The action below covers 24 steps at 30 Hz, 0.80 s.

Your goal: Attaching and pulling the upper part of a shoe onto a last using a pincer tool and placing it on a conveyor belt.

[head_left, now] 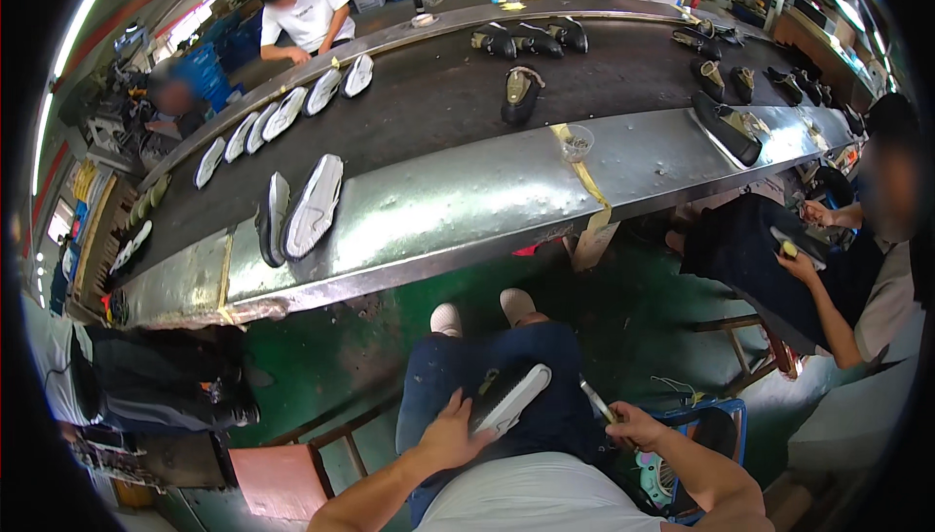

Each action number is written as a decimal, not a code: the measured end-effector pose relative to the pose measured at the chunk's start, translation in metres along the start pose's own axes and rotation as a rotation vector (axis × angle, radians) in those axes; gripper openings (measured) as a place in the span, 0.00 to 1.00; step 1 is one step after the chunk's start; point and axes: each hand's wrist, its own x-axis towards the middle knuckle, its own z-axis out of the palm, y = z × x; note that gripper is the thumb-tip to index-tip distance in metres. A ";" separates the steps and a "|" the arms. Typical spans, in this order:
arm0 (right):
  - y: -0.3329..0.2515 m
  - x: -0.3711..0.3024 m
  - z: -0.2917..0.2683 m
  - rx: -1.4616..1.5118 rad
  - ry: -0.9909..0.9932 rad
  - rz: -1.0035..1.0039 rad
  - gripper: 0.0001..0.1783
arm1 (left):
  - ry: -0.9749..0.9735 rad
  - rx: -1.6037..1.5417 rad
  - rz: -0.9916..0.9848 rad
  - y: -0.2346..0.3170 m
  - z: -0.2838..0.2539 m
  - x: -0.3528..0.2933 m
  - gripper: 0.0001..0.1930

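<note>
Across my lap lies a dark shoe with a white sole (521,398), its sole side facing up and its far end pointing away to the right. My left hand (456,437) grips its near end, with the thumb and fingers along the side. To the right of the shoe, my right hand (638,427) is closed around a slim knife-like tool (595,400). The tool has a pale, shiny blade-like end and a yellowish handle; its end points up and left, apart from the shoe. Its exact kind is too small to make out.
Ahead runs a dark conveyor belt (409,108) with a metal edge (438,181), carrying several shoes. Two white-soled shoes (314,206) and a small clear cup (577,142) rest on the edge. A blue crate (726,425) stands right; a co-worker (867,269) sits beyond it. A stool (278,481) is left.
</note>
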 end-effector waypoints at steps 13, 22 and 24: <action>-0.088 -0.010 0.073 -0.394 0.118 -0.246 0.18 | 0.039 -1.141 0.133 0.020 -0.039 0.125 0.32; -0.144 0.002 0.148 -0.641 -0.215 -0.391 0.25 | 0.094 -1.232 0.146 0.006 -0.066 0.051 0.35; -0.149 0.009 0.161 -0.498 -0.286 -0.259 0.22 | 0.110 -1.184 0.156 0.003 -0.066 0.042 0.31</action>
